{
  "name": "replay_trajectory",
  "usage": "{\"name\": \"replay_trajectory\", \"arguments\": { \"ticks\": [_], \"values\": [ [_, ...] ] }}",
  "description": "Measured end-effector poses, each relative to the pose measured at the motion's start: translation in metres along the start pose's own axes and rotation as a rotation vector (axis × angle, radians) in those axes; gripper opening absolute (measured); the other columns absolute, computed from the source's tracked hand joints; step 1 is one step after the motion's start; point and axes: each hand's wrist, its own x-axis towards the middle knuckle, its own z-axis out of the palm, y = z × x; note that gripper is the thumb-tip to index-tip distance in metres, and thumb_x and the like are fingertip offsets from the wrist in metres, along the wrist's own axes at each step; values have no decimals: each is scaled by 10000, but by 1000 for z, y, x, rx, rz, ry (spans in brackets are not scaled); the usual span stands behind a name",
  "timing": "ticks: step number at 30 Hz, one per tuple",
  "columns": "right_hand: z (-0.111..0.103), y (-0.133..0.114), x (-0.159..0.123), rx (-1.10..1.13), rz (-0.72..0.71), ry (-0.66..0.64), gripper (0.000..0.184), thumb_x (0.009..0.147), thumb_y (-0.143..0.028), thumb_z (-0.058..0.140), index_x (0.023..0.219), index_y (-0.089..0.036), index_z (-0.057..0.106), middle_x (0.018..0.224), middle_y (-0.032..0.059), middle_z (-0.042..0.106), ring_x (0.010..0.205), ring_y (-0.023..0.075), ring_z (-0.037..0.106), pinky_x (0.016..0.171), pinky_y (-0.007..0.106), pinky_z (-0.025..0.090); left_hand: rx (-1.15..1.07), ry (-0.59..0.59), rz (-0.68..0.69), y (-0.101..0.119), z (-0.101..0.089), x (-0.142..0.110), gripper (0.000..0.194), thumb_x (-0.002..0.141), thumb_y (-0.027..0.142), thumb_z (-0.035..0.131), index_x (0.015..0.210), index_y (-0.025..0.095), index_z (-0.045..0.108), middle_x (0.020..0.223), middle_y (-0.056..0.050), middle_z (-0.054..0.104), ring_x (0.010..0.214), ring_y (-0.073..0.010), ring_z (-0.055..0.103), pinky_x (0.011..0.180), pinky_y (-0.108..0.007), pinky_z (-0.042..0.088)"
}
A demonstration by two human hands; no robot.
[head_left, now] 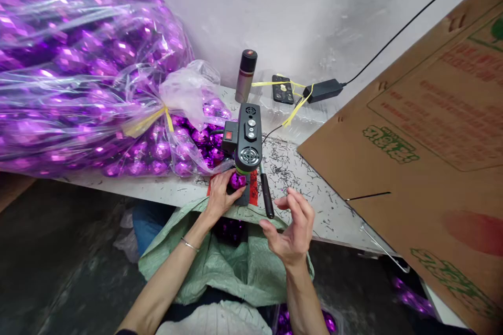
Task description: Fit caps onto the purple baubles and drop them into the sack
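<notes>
So, L hand (221, 194) grips a shiny purple ball (238, 181) under the black machine (249, 138) on the counter (168, 187). R hand (293, 230) is free w/ fingers spread, just R of the black handle (266, 196). Big bag of purple balls (82, 78) sits far L.

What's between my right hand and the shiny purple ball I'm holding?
In the head view, a black cylindrical lever handle and part of a red sheet lie between your right hand and the ball.
</notes>
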Motion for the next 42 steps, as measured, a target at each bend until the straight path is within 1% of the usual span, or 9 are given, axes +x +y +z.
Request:
{"name": "replay_trajectory", "arguments": {
  "ticks": [4,9,11,13,15,17,20,24,42],
  "values": [
    [9,1,21,21,-175,18,617,956,-424,646,1492,-175,467,1253,161,692,1042,238,712,731,356,659,-6,1,86,-7,-1,1,510,852,333,765,1318,200,606,1230,-112,725,1148,-283,678,1030,-436,511],
    [14,-2,38,84,-216,-101,479,987,-351,604,1406,-130,531,1043,130,768,916,204,735,700,311,607,-67,-13,112,-8,-1,3,512,864,309,756,1335,186,597,1258,-119,717,1181,-281,668,1023,-426,519],
    [17,-4,42,134,-186,-137,341,1009,-337,553,1284,-142,602,977,112,767,845,183,724,677,297,583,-73,-26,100,-8,-1,3,516,863,312,756,1338,190,597,1262,-116,716,1176,-280,670,1019,-425,521],
    [23,-5,42,156,-128,-141,212,1026,-313,499,1061,-172,654,880,79,742,771,159,690,654,279,551,-76,-33,90,-8,-1,2,516,861,319,758,1335,191,600,1255,-114,718,1165,-280,674,1012,-424,523],
    [31,-6,37,143,-83,-115,243,1029,-259,461,850,-195,612,760,46,683,683,136,626,613,261,496,-80,-27,88,-8,-1,2,516,862,325,757,1335,189,600,1244,-115,721,1158,-281,676,1009,-425,524],
    [41,-5,27,114,-84,-63,294,1026,-216,439,750,-210,540,683,23,620,616,123,548,579,261,437,-86,-22,89,-7,-1,2,510,866,329,753,1332,189,601,1236,-115,723,1152,-281,678,1003,-425,526],
    [56,2,11,116,-148,18,316,1039,-233,407,737,-219,498,666,21,590,590,124,484,557,267,396,-103,-13,104,-5,-1,2,496,870,323,753,1321,186,602,1229,-116,726,1142,-279,682,986,-419,531],
    [67,11,-3,142,-164,67,303,1043,-241,395,759,-220,497,696,28,597,603,125,486,561,267,403,-118,-4,103,-4,-1,3,490,869,315,756,1315,186,601,1229,-118,726,1135,-279,686,975,-418,533],
    [80,14,-16,159,-115,169,338,1070,-247,311,774,-231,474,682,-6,565,608,121,524,630,287,482,-132,23,113,-8,5,2,529,868,319,766,1344,183,580,1255,-128,715,1160,-284,677,982,-428,538]
  ]
}}
